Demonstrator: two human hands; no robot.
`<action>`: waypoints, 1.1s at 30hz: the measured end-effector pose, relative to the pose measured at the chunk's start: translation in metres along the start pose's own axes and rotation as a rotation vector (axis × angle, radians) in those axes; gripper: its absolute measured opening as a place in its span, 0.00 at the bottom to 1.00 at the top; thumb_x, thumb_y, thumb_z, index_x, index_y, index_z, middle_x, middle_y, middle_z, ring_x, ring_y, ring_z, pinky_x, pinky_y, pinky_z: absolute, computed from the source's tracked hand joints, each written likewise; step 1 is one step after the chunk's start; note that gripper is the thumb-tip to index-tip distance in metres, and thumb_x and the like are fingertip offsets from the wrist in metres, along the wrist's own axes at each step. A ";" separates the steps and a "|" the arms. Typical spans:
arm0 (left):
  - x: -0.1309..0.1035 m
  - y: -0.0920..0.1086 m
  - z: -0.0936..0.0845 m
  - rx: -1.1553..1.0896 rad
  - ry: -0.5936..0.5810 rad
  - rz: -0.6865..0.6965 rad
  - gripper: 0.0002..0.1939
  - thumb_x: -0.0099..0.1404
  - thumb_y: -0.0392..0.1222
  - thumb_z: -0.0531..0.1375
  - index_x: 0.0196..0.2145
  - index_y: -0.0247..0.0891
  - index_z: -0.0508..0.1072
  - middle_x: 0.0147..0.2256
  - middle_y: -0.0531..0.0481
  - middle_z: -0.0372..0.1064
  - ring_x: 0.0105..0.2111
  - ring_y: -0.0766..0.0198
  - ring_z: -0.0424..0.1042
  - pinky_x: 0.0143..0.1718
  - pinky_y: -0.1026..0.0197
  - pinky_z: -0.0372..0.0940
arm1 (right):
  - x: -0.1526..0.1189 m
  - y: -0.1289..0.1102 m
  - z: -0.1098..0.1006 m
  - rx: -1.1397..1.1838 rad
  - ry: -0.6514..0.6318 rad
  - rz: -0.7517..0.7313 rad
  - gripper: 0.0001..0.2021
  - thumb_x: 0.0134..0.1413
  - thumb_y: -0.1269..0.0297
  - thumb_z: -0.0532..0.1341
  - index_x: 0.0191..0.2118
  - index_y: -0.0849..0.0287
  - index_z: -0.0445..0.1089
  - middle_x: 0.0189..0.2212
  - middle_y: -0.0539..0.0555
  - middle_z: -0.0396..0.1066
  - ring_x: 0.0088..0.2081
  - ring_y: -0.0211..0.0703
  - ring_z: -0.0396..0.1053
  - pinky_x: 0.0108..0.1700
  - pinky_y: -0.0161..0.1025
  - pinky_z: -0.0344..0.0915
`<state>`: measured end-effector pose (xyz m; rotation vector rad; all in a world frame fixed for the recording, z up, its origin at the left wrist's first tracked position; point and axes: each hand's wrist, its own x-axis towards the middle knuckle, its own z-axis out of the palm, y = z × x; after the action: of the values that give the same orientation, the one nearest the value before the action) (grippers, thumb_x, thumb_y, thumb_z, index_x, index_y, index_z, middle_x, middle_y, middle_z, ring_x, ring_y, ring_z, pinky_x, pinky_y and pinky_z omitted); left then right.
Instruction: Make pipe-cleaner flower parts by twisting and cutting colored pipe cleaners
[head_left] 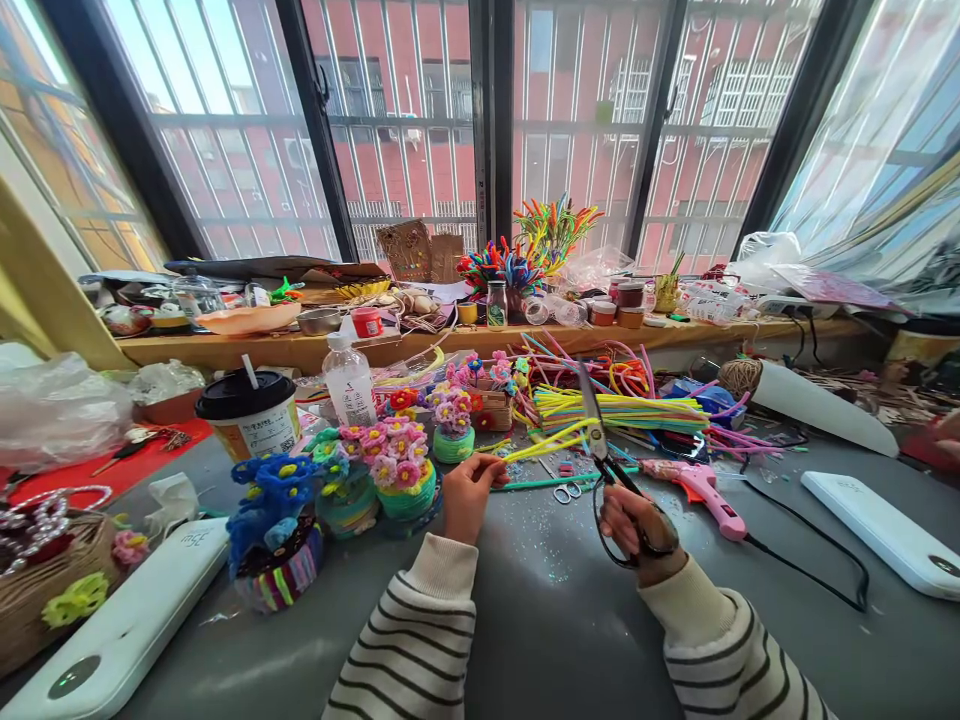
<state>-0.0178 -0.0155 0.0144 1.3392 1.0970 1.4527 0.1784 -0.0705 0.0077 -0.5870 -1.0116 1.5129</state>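
Note:
My left hand (474,492) pinches the near ends of a few yellow pipe cleaners (551,442) between thumb and fingers. Their far ends reach to the scissors (597,438), whose blades point up and away. Around the black scissor handles, my right hand (634,522) is closed. Whether the blades touch the yellow stems I cannot tell. Below them a green pipe cleaner (559,481) lies across the table, near small white-handled scissors (568,492). Just left of my left hand stands a pot of pink pipe-cleaner flowers (405,490).
A pink glue gun (701,492) with a black cord lies right of my right hand. Behind are bundled yellow pipe cleaners (622,412). Blue flowers (274,510), a lidded cup (251,415) and a bottle (349,380) stand left. White power banks (881,525) lie either side. Glitter dots the table.

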 end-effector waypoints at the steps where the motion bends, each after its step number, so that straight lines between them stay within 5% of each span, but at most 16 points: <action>1: 0.000 0.000 0.000 -0.002 0.001 0.002 0.07 0.46 0.41 0.58 0.22 0.35 0.68 0.17 0.54 0.65 0.20 0.66 0.68 0.23 0.66 0.64 | 0.001 0.001 -0.001 0.012 0.064 -0.033 0.15 0.41 0.58 0.56 0.13 0.59 0.55 0.05 0.41 0.45 0.09 0.28 0.44 0.22 0.32 0.58; 7: 0.000 0.003 0.000 -0.022 0.049 -0.017 0.08 0.45 0.42 0.58 0.22 0.34 0.68 0.17 0.54 0.66 0.19 0.66 0.68 0.23 0.65 0.64 | -0.002 -0.008 -0.004 -0.031 0.192 -0.155 0.15 0.43 0.56 0.54 0.15 0.59 0.55 0.04 0.40 0.45 0.08 0.26 0.43 0.21 0.31 0.58; 11: 0.001 0.004 -0.001 -0.039 0.104 -0.022 0.09 0.45 0.43 0.58 0.23 0.33 0.68 0.18 0.53 0.66 0.20 0.66 0.68 0.23 0.65 0.64 | -0.010 -0.018 -0.013 -0.400 0.239 -0.175 0.16 0.45 0.57 0.52 0.13 0.60 0.55 0.07 0.43 0.51 0.11 0.28 0.51 0.26 0.33 0.60; 14: 0.001 0.005 -0.002 -0.030 0.120 -0.016 0.09 0.46 0.43 0.57 0.23 0.33 0.68 0.18 0.53 0.66 0.20 0.67 0.67 0.23 0.66 0.64 | -0.022 -0.029 -0.030 -0.773 0.231 -0.059 0.12 0.42 0.57 0.55 0.18 0.60 0.58 0.08 0.44 0.54 0.13 0.31 0.54 0.23 0.33 0.59; 19: 0.001 0.006 -0.001 -0.032 0.124 -0.011 0.09 0.46 0.43 0.57 0.24 0.33 0.68 0.18 0.53 0.66 0.19 0.68 0.67 0.22 0.67 0.63 | -0.048 -0.053 -0.062 -1.452 0.070 0.030 0.12 0.40 0.56 0.55 0.17 0.59 0.58 0.13 0.47 0.58 0.16 0.34 0.56 0.18 0.32 0.51; 24: 0.002 0.004 -0.002 -0.038 0.114 -0.018 0.10 0.46 0.43 0.57 0.25 0.33 0.68 0.18 0.54 0.66 0.19 0.68 0.66 0.21 0.67 0.63 | -0.058 -0.068 -0.082 -1.848 -0.106 0.086 0.06 0.40 0.61 0.54 0.23 0.56 0.64 0.19 0.52 0.66 0.22 0.41 0.62 0.23 0.34 0.55; 30: 0.005 0.000 -0.004 -0.038 0.085 -0.034 0.10 0.46 0.43 0.57 0.25 0.33 0.68 0.18 0.53 0.66 0.18 0.69 0.66 0.20 0.68 0.62 | -0.054 -0.077 -0.103 -1.854 -0.162 0.186 0.14 0.31 0.69 0.56 0.32 0.56 0.67 0.26 0.56 0.68 0.29 0.44 0.65 0.29 0.36 0.59; 33: 0.003 0.002 -0.003 -0.046 0.064 -0.045 0.11 0.46 0.44 0.57 0.26 0.32 0.68 0.19 0.52 0.66 0.19 0.69 0.66 0.20 0.69 0.62 | -0.045 -0.087 -0.092 -1.739 -0.173 0.199 0.11 0.31 0.65 0.58 0.29 0.57 0.68 0.27 0.55 0.68 0.29 0.44 0.64 0.30 0.37 0.59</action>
<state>-0.0213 -0.0131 0.0166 1.2358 1.1213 1.4882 0.3095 -0.0927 0.0271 -1.7496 -2.3516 0.4535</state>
